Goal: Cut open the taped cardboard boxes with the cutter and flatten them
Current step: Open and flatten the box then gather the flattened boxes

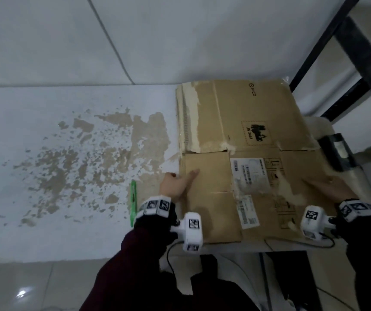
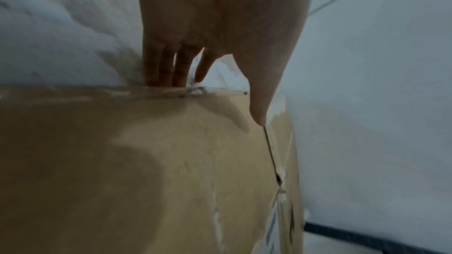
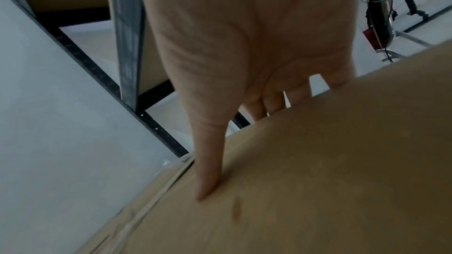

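1. The cardboard box (image 1: 245, 158) lies flattened at the right end of the white table (image 1: 72, 239), and both hands have it. The left hand (image 1: 176, 182) pinches the left edge, thumb on top and fingers (image 2: 168, 65) tucked over the edge. The right hand (image 1: 331, 187) does the same on the right edge, thumb pressed flat on the face and fingers (image 3: 298, 92) wrapped under.

2. The cutter (image 1: 133, 202), green, lies on the table just beside the left wrist, held by nobody. I can't tell whether the blade is out. A sweep of that forearm could knock it off the near edge or drag skin across it.

3. Risk one: the box overhangs the right side of the table by the black frame (image 1: 348, 70). If the sheet is pushed further right, it could tip off or snag on the frame.

4. Risk two: both pinches are shallow, only at the edges. If the sheet is lifted, the big panel looks likely to sag or swing open along its creases, since the flaps are cut free and a slit shows near the middle.

5. Risk three: torn tape and peeled paper (image 1: 191, 104) trail along the far left edge. Sticky remnants could grab the tabletop and jerk the sheet crooked as it slides.

6. Risk four: a thin cable (image 1: 301, 243) loops under the near edge by the right wrist, and the cardboard could catch it.
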Available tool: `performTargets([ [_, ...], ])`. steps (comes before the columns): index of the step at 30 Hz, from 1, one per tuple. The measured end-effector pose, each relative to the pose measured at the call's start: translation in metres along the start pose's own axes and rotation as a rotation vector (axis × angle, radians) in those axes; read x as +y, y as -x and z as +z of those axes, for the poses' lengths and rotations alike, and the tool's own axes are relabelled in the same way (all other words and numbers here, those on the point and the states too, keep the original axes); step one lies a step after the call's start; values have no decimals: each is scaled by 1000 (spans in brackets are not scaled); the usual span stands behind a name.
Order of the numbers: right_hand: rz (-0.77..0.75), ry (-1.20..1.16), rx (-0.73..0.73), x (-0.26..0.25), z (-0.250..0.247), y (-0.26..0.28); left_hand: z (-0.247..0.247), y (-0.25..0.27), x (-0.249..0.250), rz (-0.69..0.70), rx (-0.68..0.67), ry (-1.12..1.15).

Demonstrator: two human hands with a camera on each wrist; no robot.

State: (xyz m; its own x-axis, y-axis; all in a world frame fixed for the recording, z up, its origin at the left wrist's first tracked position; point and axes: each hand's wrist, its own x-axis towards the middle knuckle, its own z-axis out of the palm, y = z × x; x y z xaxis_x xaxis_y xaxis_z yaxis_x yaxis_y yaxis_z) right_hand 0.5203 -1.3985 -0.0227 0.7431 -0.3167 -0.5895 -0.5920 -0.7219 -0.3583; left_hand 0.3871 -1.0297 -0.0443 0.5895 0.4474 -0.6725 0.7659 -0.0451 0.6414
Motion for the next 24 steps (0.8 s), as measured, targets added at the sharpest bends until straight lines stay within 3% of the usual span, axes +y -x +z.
performTargets([
  [7,20,-75,-198,10,-5,-12,20,-6,10,-99,71,219],
  [14,-27,-144,-172,15,1,-2,29,-4,13,-58,132,210],
  [24,-17,-88,-146,24,4,0,22,-19,-3,-88,55,251],
])
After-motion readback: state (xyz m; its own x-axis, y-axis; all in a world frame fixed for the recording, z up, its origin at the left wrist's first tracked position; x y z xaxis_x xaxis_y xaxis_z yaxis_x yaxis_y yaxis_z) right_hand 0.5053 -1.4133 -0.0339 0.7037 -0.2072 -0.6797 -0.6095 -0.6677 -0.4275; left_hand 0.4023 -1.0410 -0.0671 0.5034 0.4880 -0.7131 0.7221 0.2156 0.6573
